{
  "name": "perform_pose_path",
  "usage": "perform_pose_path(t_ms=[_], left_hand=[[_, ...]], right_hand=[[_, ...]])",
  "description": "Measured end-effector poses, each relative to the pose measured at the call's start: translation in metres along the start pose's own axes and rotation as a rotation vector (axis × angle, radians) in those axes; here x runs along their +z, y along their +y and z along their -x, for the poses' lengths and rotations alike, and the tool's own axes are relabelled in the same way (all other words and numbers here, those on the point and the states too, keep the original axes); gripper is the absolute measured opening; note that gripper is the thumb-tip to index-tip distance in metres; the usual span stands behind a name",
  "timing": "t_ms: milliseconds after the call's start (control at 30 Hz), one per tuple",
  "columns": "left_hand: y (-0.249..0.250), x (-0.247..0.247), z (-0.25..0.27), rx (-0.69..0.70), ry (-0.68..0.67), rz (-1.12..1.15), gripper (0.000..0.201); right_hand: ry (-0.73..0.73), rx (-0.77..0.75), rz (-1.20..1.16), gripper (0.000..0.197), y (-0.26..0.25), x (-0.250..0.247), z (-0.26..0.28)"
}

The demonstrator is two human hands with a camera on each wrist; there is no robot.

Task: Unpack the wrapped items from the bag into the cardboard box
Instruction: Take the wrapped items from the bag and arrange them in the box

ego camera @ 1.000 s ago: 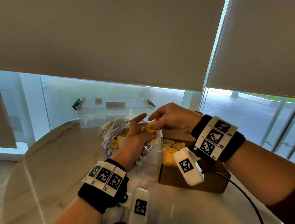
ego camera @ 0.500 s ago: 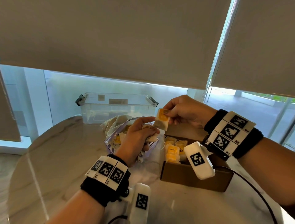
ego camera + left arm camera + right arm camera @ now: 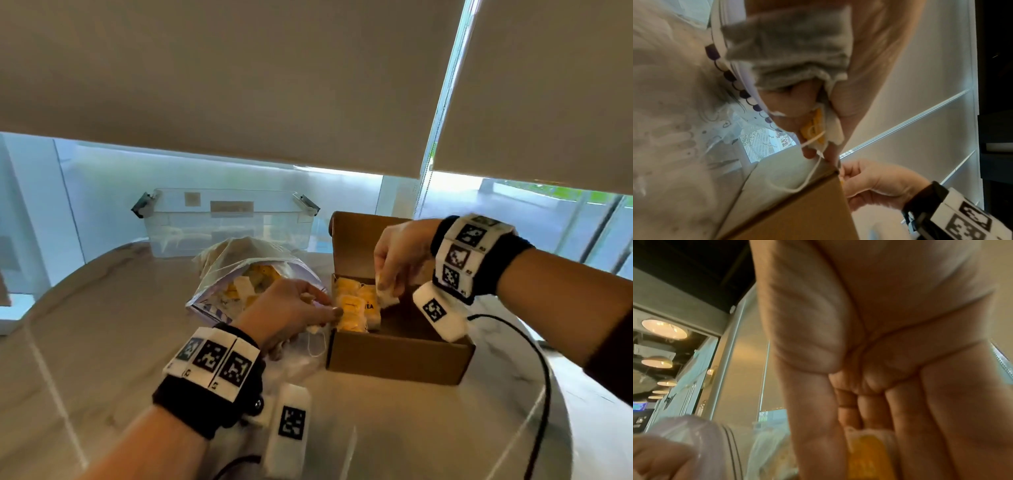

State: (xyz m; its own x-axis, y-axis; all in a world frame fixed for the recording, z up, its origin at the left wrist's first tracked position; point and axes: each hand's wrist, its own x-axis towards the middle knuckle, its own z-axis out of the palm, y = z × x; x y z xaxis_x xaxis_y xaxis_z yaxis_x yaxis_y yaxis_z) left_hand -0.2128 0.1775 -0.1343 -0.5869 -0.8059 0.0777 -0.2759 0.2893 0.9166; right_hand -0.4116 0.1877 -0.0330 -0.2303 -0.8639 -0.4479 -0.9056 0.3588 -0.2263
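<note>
**Wrapped sachet held over the open cardboard box**

The right hand [image 3: 399, 255] was positioned above the open cardboard box [image 3: 397, 356], fingers pointing down and pinching one wrapped sachet [image 3: 387, 297]. In the right wrist view the thumb and fingers closed on the sachet [image 3: 867, 449], which showed a yellow centre inside pale wrapping. The sachet hung over the box interior, at 3 o'clock from the sachets already packed [image 3: 356, 310], which stood in rows against the box's left wall. The box lid flap stood upright at the 12 o'clock side.

The left hand [image 3: 291, 313] lay at 9 o'clock from the box, over the mouth of the clear plastic bag [image 3: 239, 270]. Its fingers were curled round further wrapped items [image 3: 789, 48]; the left wrist view showed crumpled pale wrapping and a yellow sachet with a white string [image 3: 812, 170] trailing toward the box corner. The fingertips were just beside the box's left wall; contact could not be confirmed.

The bag lay open on the round marble table [image 3: 102, 325], with yellow sachets visible inside. A clear plastic storage bin [image 3: 226, 222] stood at 12 o'clock from the bag. A black cable [image 3: 534, 359] ran across the table at 3 o'clock from the box.
</note>
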Motion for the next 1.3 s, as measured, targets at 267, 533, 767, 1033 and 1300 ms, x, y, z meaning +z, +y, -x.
perform_pose_path(t_ms=[267, 533, 767, 1033, 1300], left_hand=[[-0.003, 0.000, -0.004, 0.001, -0.036, 0.005, 0.023], [-0.003, 0.000, -0.004, -0.031, -0.047, -0.036, 0.032], [-0.001, -0.001, -0.003, -0.047, -0.065, -0.025, 0.029], [-0.001, 0.000, -0.002, -0.068, -0.064, -0.005, 0.029], [-0.001, -0.001, -0.003, -0.096, -0.067, -0.021, 0.024]], right_hand=[[-0.276, 0.037, 0.178, 0.006, -0.013, 0.013, -0.019], [-0.210, 0.027, 0.182, 0.014, -0.021, 0.015, -0.038], [-0.244, 0.048, 0.157, 0.025, -0.017, 0.013, -0.038], [-0.244, 0.014, 0.140, 0.023, -0.008, -0.003, -0.024], [-0.243, -0.032, 0.395, 0.019, -0.003, -0.013, -0.013]])
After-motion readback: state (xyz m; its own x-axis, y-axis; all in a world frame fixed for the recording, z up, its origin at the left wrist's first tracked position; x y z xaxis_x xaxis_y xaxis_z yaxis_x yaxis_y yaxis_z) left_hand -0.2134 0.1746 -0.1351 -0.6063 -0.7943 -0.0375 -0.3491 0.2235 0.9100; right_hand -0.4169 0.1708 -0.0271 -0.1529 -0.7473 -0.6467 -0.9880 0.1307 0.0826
